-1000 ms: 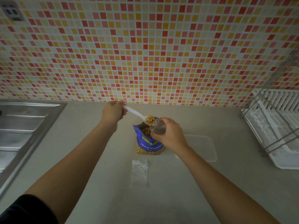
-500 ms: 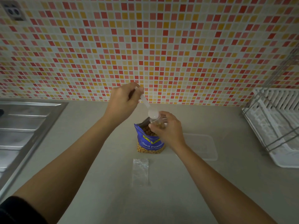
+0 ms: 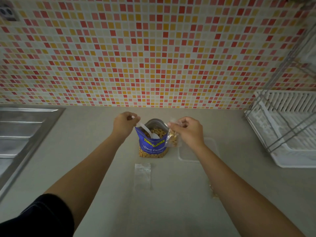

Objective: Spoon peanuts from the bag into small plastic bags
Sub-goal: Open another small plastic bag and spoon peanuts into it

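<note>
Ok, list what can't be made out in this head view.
- Spoon handle end: hidden inside the left hand.
- Small bag mouth: covered by the right hand fingers.
- Peanut bag label: partly behind the small bag.
- Clear lid: partly under the right forearm.
- Dish rack: cut off at the right edge.

Wall tiles (image 3: 153, 48), upper frame: mosaic of red, pink, orange and cream squares. Peanut bag (image 3: 152, 147), centre: blue with yellow and white lettering, tan peanuts showing. Spoon (image 3: 148, 131): white. Desk (image 3: 171, 202): plain grey-beige. Dish rack (image 3: 289, 127), right: white. Sleeve (image 3: 39, 218), lower left: black.
</note>
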Tool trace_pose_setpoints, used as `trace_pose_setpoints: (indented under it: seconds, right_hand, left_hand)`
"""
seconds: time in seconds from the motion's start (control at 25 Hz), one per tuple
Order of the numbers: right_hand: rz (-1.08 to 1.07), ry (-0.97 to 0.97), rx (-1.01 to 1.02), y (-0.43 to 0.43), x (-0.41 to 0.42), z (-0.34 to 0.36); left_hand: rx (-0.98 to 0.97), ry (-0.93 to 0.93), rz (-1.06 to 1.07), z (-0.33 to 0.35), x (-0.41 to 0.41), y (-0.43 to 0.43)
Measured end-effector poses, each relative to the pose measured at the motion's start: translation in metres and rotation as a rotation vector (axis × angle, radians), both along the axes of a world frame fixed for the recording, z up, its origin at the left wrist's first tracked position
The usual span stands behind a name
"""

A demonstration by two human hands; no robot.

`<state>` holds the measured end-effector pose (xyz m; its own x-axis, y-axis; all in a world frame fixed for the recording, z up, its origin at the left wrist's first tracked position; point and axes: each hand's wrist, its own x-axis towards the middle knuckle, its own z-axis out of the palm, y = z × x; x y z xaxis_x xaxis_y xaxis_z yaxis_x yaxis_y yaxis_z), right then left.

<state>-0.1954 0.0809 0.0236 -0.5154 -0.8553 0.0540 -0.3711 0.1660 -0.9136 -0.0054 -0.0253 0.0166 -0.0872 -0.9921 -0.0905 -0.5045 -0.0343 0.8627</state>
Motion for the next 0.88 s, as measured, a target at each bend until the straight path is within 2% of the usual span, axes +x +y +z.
trace_pose_setpoints:
  seconds: [0.04, 0.12, 0.2, 0.24, 0.36, 0.44, 0.6, 0.76, 0.88]
  right_hand:
    - [-0.002, -0.004, -0.007, 0.002, -0.001, 0.001]
    - [-0.012, -0.020, -0.029, 0.007, -0.002, 0.005]
    - [-0.008, -0.036, -0.040, 0.013, -0.004, 0.007]
    - [-0.010, -0.039, -0.038, 0.015, -0.004, 0.008]
    - [-0.046, -0.062, -0.055, 0.022, -0.005, 0.006]
    - [-0.066, -0.099, -0.062, 0.030, -0.006, 0.002]
    - [-0.080, -0.143, 0.026, 0.049, -0.021, -0.015]
    - [0.103, -0.451, 0.141, 0.084, -0.051, -0.032]
    - [0.088, -0.438, 0.152, 0.112, -0.069, -0.048]
  left_hand:
    - [-0.016, -0.067, 0.008, 0.000, 0.001, 0.001]
    - [-0.175, -0.211, 0.031, 0.004, 0.003, 0.008]
    - [-0.378, -0.213, -0.004, 0.014, 0.001, 0.024]
    - [-0.402, -0.167, -0.091, 0.019, -0.002, 0.035]
    - [-0.190, -0.031, -0.409, 0.019, -0.017, 0.076]
    - [-0.020, 0.075, -0.488, 0.005, -0.032, 0.098]
    - [0.086, 0.236, -0.432, -0.027, -0.063, 0.123]
    - [0.211, 0.353, -0.404, -0.054, -0.080, 0.143]
    - [0.349, 0.394, -0.445, -0.075, -0.092, 0.164]
